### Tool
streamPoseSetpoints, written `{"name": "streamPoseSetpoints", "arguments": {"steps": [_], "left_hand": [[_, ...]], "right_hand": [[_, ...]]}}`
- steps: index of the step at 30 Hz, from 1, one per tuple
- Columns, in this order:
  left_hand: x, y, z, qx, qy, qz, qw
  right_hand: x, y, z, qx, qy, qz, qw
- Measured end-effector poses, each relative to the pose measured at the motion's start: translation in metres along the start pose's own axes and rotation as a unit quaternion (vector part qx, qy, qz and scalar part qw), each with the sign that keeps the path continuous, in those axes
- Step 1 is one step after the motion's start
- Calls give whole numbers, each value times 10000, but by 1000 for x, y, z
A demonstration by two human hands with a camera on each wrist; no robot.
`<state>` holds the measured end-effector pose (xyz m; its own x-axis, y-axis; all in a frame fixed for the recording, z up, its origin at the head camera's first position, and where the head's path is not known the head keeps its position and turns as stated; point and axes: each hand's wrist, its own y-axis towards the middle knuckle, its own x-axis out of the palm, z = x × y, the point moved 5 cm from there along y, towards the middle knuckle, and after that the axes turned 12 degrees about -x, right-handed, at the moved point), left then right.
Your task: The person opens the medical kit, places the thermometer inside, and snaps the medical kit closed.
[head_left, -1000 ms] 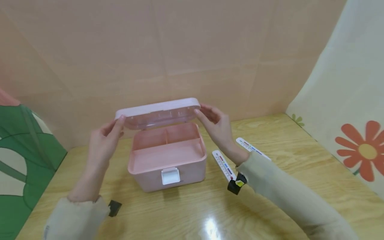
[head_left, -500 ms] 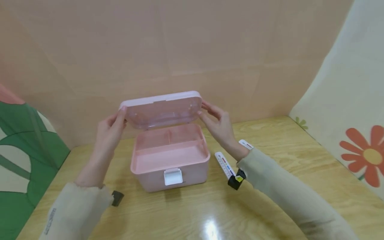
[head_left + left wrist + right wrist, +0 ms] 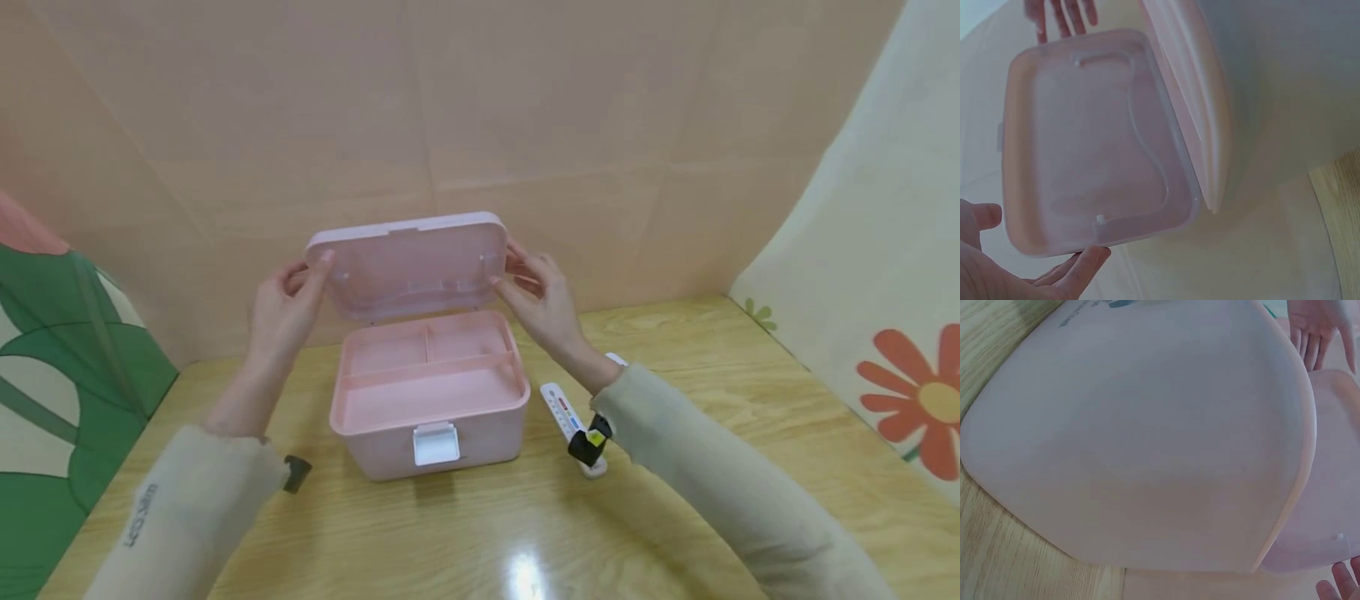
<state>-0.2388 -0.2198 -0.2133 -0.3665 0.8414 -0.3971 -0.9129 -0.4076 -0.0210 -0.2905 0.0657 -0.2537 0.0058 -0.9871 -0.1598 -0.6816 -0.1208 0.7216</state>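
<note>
A pink plastic box [image 3: 435, 396] with a white front latch [image 3: 436, 443] sits on the table. Its hinged, see-through pink lid [image 3: 420, 262] stands tilted up at the back. My left hand [image 3: 281, 312] holds the lid's left corner, thumb at the front. At the right side my right hand [image 3: 547, 304] holds the lid, with the thumb near its inner face. In the left wrist view, left fingertips [image 3: 1094, 253] touch the lid's side edge. The right wrist view is mostly filled by the box's outer side wall [image 3: 1147, 444]; right fingertips [image 3: 1338, 575] show at the corner.
A white thermometer strip [image 3: 558, 408] lies right of the box, partly hidden by the black wrist device [image 3: 587, 446]. The end of another white strip [image 3: 617, 359] shows behind the right forearm. A pinkish backdrop [image 3: 585, 125] rises behind the wooden table [image 3: 420, 533].
Both hands have swung the lid further up and back, so more of its inner face and the box's compartments show. The box itself stays in place on the table.
</note>
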Motion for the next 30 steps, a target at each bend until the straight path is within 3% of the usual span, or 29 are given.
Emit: {"name": "streamPoseSetpoints", "arguments": {"steps": [13, 21, 30], "left_hand": [[2, 4, -2, -71, -19, 127, 9999], [6, 8, -2, 327, -34, 334, 9989], [12, 11, -1, 538, -122, 246, 9982]], "right_hand": [[4, 5, 6, 365, 45, -62, 9993], [6, 7, 13, 297, 92, -231, 9992], [10, 6, 20, 317, 234, -232, 9990]]}}
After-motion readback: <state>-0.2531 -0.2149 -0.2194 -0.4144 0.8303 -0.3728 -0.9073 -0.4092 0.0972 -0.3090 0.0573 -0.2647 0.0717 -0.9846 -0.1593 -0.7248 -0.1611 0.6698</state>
